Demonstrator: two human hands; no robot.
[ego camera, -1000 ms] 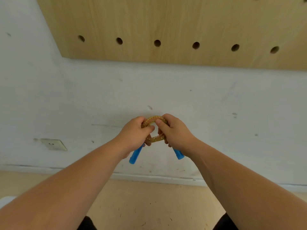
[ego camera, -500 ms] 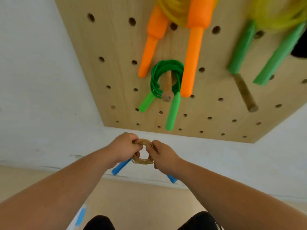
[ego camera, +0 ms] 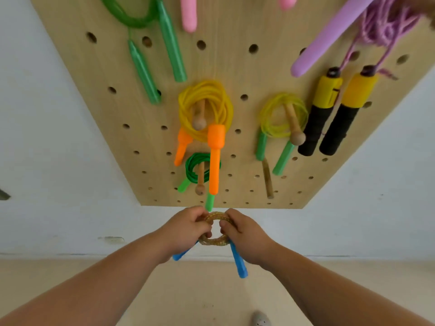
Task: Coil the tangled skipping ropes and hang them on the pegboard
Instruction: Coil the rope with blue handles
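A small coil of golden braided rope (ego camera: pixel 213 241) with two blue handles (ego camera: pixel 238 261) is held in front of me, just below the wooden pegboard (ego camera: pixel 113 67). My left hand (ego camera: pixel 187 228) grips the coil's left side and my right hand (ego camera: pixel 244 231) grips its right side. The blue handles hang down under my hands. A bare wooden peg (ego camera: pixel 267 181) sticks out low on the board, up and to the right of the coil.
Several coiled ropes hang on pegs: yellow with orange handles (ego camera: pixel 204 109), dark green (ego camera: pixel 195 169), yellow with green handles (ego camera: pixel 282 116), a purple rope with yellow-black handles (ego camera: pixel 329 109), and a light green one (ego camera: pixel 150 67). White wall and beige floor lie below.
My view has tilted up, so more of the pegboard and its hung ropes shows. Both hands have kept their grip on the golden coil and lifted it closer to the board's lower edge.
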